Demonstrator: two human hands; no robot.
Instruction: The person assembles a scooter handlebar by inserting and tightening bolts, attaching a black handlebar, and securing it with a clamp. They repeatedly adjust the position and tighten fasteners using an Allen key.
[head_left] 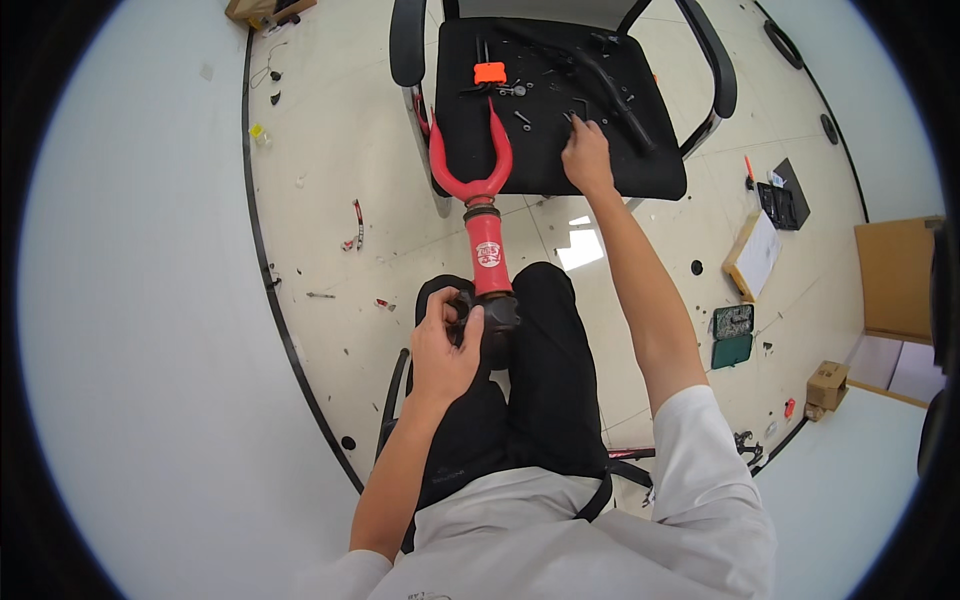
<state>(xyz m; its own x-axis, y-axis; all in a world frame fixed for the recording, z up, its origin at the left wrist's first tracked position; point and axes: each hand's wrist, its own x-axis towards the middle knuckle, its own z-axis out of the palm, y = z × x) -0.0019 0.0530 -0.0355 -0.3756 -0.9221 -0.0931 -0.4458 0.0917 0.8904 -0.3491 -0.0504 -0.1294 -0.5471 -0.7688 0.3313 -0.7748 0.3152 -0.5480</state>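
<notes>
A red bicycle fork [470, 182] with a red head tube [487, 245] extends from between my knees, its prongs reaching the black chair seat [540, 170]. At its near end is a black stem [499, 313]. My left hand [445, 345] grips the stem from the left, thumb on top and fingers curled around its side. Over the seat's front part, my right hand [588, 155] is closed with fingertips pinched together at small metal parts. What it holds is too small to make out. A black L-shaped hex key [582, 103] lies by those fingertips.
On the seat lie a black handlebar [615, 95], an orange block [490, 73], a bolt [522, 118] and several small parts. Armrests flank the seat. Along the floor at right are a green case [732, 350], a black toolbox [778, 205] and cardboard boxes [827, 385].
</notes>
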